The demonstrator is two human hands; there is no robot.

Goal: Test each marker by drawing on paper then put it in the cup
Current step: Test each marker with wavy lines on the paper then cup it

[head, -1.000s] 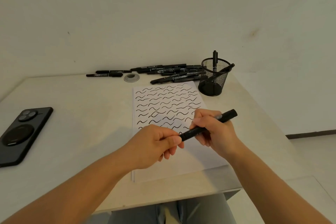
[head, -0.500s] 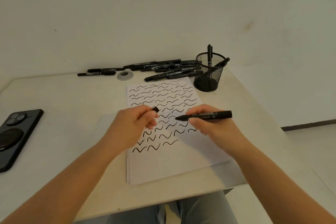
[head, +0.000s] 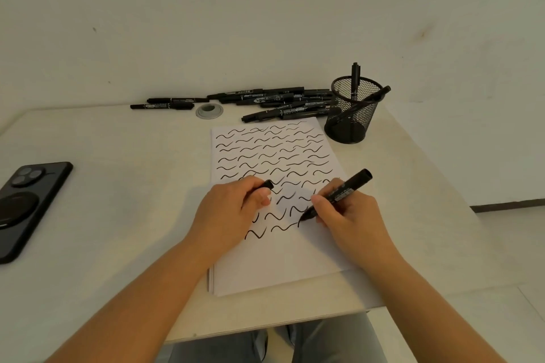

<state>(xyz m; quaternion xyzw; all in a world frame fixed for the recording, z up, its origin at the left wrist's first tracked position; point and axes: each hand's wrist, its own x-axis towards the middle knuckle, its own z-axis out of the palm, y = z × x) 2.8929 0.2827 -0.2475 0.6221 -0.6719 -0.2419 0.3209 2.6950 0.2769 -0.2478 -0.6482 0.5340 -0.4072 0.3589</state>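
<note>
A white sheet of paper (head: 283, 262) lies mid-table, covered with rows of black squiggles. My right hand (head: 351, 215) grips a black marker (head: 345, 193) with its tip touching the paper at the end of the lowest row. My left hand (head: 230, 212) rests on the paper and pinches the marker's black cap (head: 267, 184). A black mesh cup (head: 352, 110) stands at the back right with two markers in it. Several black markers (head: 277, 103) lie in a pile along the wall, left of the cup.
A black phone (head: 26, 203) lies face down at the left edge. A grey round grommet (head: 209, 111) sits near the back. The table's front edge runs just below the paper, and the right edge falls off beside the cup.
My left hand pulled the cap off the marker and settled on the paper. My right hand turned the marker tip down and brought it onto the sheet.
</note>
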